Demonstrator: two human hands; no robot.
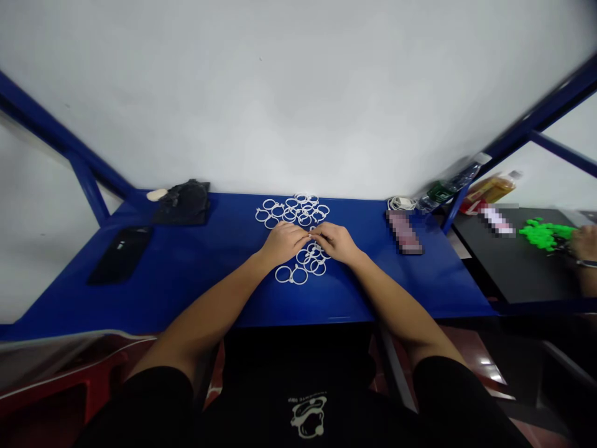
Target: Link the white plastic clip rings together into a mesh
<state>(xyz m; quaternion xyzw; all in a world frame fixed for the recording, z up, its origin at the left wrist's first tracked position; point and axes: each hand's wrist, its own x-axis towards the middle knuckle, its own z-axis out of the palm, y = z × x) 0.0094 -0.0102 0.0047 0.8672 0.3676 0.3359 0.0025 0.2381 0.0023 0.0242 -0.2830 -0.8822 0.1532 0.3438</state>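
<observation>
Two bare hands here, left (283, 241) and right (339, 242), nearly meeting fingertip to fingertip, wrists bent in and forearms making a V over a smooth blue tabletop (209, 249). Both are pinched on one small white bit (310, 236), mostly hidden by fingers.

From the hands, there's a pile of thin, round white rings (295, 213) with little tabs at 12 o'clock, maybe a dozen or so, but they overlap so no exact count. A smaller tangle of the same white rings (308, 256) sits at 6, with two side by side (291, 280) at 7.

Also one flat, glossy black slab (120, 255) at 9, one crumpled black bundle (186, 202) at 10, and one clear bottle with a green label (450, 185) plus one coiled white cable (401, 203) around 2. Way out at 3, somebody else's hand (584, 242) is by a bright green heap (545, 233), too jumbled to count.
</observation>
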